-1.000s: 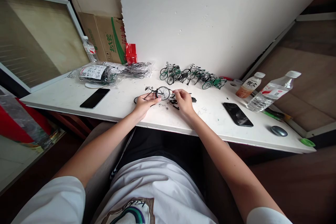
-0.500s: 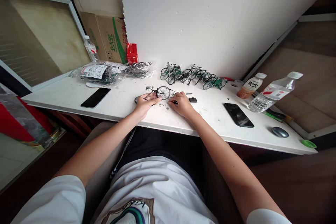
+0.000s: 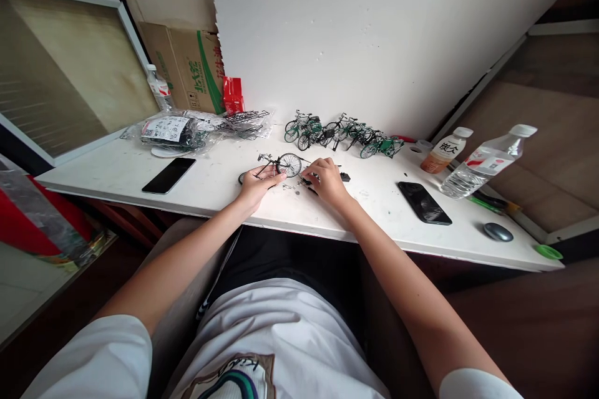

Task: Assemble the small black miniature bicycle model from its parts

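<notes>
A small black model bicycle (image 3: 289, 165) is held just above the white table, its spoked wheel toward the right. My left hand (image 3: 257, 186) is closed on its frame, thumb below the wheel. To the right of that wheel, my right hand (image 3: 325, 179) is bent over small dark parts, its thumb and index finger close together; whatever is between the fingertips is too small to make out. Tiny loose parts (image 3: 289, 186) lie between my hands. A black block (image 3: 345, 177) sits just beyond my right hand.
Green and black model bicycles (image 3: 344, 131) stand behind my hands. Plastic-wrapped parts (image 3: 171, 131) and a phone (image 3: 169, 175) are at left. Toward the right are another phone (image 3: 425, 202), a water bottle (image 3: 489, 162), a brown drink bottle (image 3: 446, 151) and a mouse (image 3: 498, 232).
My right hand has lifted slightly, and a dark piece near its fingers shows more clearly. My left hand keeps hold of the bicycle. The view has shifted slightly.
</notes>
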The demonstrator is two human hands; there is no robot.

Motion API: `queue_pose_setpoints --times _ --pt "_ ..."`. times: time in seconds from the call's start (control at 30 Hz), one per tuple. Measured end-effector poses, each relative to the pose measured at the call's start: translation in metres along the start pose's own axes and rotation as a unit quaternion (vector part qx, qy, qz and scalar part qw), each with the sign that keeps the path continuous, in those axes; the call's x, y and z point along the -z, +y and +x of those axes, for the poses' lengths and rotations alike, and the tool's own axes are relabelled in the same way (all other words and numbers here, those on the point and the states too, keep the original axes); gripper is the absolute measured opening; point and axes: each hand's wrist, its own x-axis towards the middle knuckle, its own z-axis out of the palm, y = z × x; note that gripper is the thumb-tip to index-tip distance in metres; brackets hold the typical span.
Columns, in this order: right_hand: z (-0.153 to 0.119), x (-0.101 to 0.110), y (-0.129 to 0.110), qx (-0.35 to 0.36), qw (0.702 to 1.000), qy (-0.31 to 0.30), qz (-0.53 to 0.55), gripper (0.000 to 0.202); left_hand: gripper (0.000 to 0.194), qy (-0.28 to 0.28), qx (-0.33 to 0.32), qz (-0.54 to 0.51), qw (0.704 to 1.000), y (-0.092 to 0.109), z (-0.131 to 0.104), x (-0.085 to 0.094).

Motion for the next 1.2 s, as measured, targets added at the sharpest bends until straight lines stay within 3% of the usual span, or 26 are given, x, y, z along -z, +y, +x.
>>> queue_pose_setpoints --times 0.13,0.3,0.43,0.7,0.83,0.93,1.07,1.2 --pt "0.003 0.012 0.008 -0.001 0.999 0.003 -0.046 0.028 0.051 0.001 -0.002 -0.005 1.000 0.000 0.000 0.000" --pt "0.006 0.032 0.044 -0.036 0.996 0.012 -0.078 0.024 0.053 0.016 -0.002 -0.019 1.000 -0.001 0.001 0.000" --pt "0.006 0.033 0.060 -0.048 0.997 0.019 -0.057 0.023 0.053 0.019 -0.002 -0.017 1.000 -0.001 0.002 0.000" --pt "0.007 0.019 0.064 -0.066 0.996 0.054 0.022 0.022 0.054 0.021 -0.002 -0.011 1.000 0.000 0.001 0.000" --pt "0.006 0.024 0.064 -0.120 0.988 0.088 0.041 0.027 0.052 0.014 -0.006 -0.011 1.000 -0.002 0.000 0.000" --pt "0.003 0.028 0.062 -0.133 0.987 0.050 0.071 0.029 0.054 0.024 0.001 -0.014 1.000 0.002 0.002 0.000" --pt "0.001 0.032 0.054 -0.074 0.989 -0.027 0.127 0.032 0.055 0.052 0.001 -0.035 0.998 0.023 0.015 0.010" --pt "0.002 0.027 0.032 -0.049 0.996 0.000 0.077 0.039 0.052 0.074 -0.037 -0.040 0.996 0.041 0.030 0.027"
